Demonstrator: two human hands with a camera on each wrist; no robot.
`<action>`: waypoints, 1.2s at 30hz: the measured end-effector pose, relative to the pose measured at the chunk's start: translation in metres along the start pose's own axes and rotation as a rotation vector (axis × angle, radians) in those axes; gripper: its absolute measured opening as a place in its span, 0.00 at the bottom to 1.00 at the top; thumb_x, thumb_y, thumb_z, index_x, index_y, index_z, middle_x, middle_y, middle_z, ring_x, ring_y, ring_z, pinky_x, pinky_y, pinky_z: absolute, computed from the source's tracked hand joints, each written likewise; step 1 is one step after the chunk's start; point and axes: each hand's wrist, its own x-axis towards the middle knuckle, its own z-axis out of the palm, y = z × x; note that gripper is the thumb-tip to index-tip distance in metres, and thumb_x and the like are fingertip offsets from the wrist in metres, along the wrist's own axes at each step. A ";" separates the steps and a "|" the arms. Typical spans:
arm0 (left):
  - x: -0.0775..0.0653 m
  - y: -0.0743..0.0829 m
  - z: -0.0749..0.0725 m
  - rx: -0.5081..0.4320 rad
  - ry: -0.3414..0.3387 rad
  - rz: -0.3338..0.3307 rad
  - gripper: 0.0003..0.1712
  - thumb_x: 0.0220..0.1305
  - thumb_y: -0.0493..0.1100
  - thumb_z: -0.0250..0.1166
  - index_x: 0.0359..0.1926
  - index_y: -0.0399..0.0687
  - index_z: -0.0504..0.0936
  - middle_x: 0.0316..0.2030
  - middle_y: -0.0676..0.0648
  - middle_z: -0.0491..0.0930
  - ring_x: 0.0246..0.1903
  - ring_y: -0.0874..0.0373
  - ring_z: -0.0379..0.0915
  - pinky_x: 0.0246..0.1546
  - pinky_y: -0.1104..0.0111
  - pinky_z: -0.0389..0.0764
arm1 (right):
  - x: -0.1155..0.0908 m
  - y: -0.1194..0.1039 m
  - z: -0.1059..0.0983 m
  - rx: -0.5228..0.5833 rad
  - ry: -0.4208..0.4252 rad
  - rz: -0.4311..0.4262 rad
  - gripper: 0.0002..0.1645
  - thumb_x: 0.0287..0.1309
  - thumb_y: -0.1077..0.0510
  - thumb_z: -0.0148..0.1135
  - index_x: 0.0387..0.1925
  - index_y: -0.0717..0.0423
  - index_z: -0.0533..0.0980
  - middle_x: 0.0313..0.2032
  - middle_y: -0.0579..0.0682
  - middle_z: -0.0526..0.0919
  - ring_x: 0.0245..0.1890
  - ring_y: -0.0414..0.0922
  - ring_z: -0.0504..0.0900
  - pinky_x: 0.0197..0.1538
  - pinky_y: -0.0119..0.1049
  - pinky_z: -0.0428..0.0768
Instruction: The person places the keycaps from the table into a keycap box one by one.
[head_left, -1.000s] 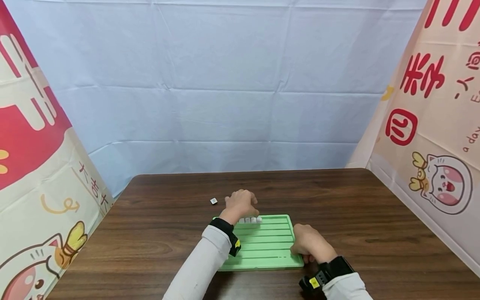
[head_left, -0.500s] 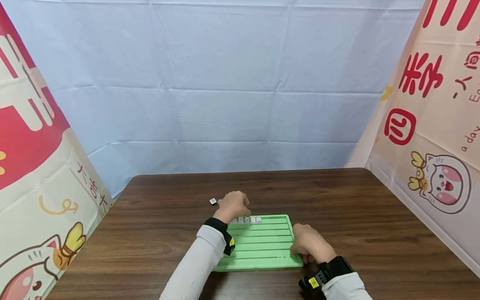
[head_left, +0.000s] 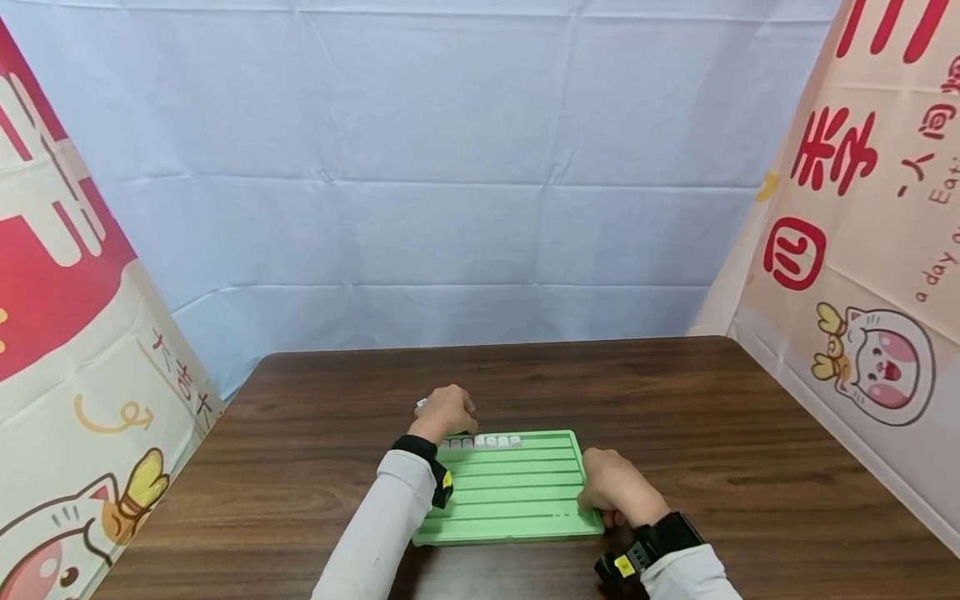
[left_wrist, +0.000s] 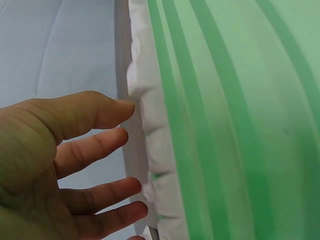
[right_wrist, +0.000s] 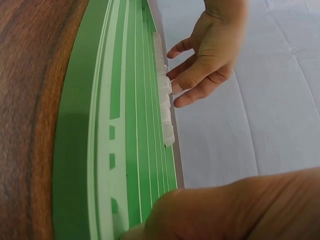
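Note:
A green grooved tray (head_left: 510,492) lies on the table, with a row of small white keycaps (head_left: 491,441) in its far groove. My left hand (head_left: 444,412) is over the tray's far left part, at the row. In the left wrist view its loosely bent fingers (left_wrist: 102,147) are spread apart beside the keycaps (left_wrist: 152,107), and nothing shows between them. My right hand (head_left: 618,487) grips the tray's right edge near the front corner; its thumb lies at the rim in the right wrist view. One loose keycap (head_left: 422,402) sits beyond the tray, partly covered by my left hand.
The dark wooden table (head_left: 712,417) extends around the tray on all sides. A pale blue cloth (head_left: 450,208) hangs behind it, and printed cloths (head_left: 862,333) flank it on both sides. Each wrist wears a black band with a camera.
My left hand has moved left along the row, uncovering more keycaps on its right and now overlapping the loose one. The right hand keeps its hold on the tray edge.

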 end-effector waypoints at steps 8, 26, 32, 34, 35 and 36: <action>0.000 -0.010 0.001 -0.047 0.022 0.034 0.06 0.53 0.37 0.68 0.34 0.42 0.83 0.33 0.47 0.78 0.31 0.53 0.73 0.30 0.58 0.77 | 0.000 0.000 0.001 -0.006 0.013 0.004 0.08 0.45 0.71 0.61 0.19 0.61 0.71 0.06 0.54 0.72 0.05 0.43 0.69 0.09 0.33 0.69; 0.000 -0.013 0.007 -0.027 0.092 0.037 0.21 0.53 0.27 0.65 0.12 0.46 0.67 0.12 0.50 0.67 0.17 0.59 0.62 0.23 0.66 0.67 | -0.001 0.000 0.000 0.016 0.004 0.001 0.07 0.45 0.72 0.60 0.22 0.61 0.71 0.08 0.55 0.72 0.06 0.44 0.70 0.09 0.32 0.68; 0.001 -0.013 0.008 0.017 0.106 0.017 0.24 0.58 0.27 0.60 0.11 0.46 0.64 0.08 0.50 0.59 0.11 0.60 0.54 0.16 0.68 0.61 | -0.001 0.000 0.000 0.001 0.011 0.004 0.07 0.45 0.71 0.61 0.24 0.62 0.71 0.09 0.56 0.72 0.06 0.43 0.69 0.09 0.32 0.68; 0.002 -0.013 0.008 0.021 0.101 0.001 0.20 0.58 0.27 0.60 0.13 0.44 0.69 0.10 0.48 0.63 0.11 0.59 0.57 0.15 0.69 0.61 | -0.001 0.000 0.000 0.001 0.008 0.006 0.07 0.45 0.71 0.61 0.25 0.62 0.71 0.09 0.56 0.72 0.06 0.43 0.69 0.09 0.32 0.67; 0.002 -0.013 0.008 0.019 0.099 -0.006 0.17 0.57 0.27 0.60 0.15 0.43 0.71 0.11 0.47 0.65 0.12 0.59 0.58 0.14 0.69 0.60 | -0.001 -0.001 0.000 -0.001 0.009 0.006 0.07 0.45 0.71 0.61 0.25 0.62 0.71 0.09 0.56 0.72 0.06 0.43 0.69 0.09 0.32 0.67; 0.002 -0.014 0.008 0.018 0.098 -0.013 0.15 0.57 0.26 0.60 0.16 0.41 0.73 0.12 0.46 0.67 0.12 0.59 0.58 0.14 0.69 0.59 | -0.001 -0.001 0.000 -0.001 0.007 0.006 0.07 0.45 0.71 0.61 0.25 0.62 0.71 0.10 0.56 0.72 0.06 0.43 0.69 0.09 0.32 0.67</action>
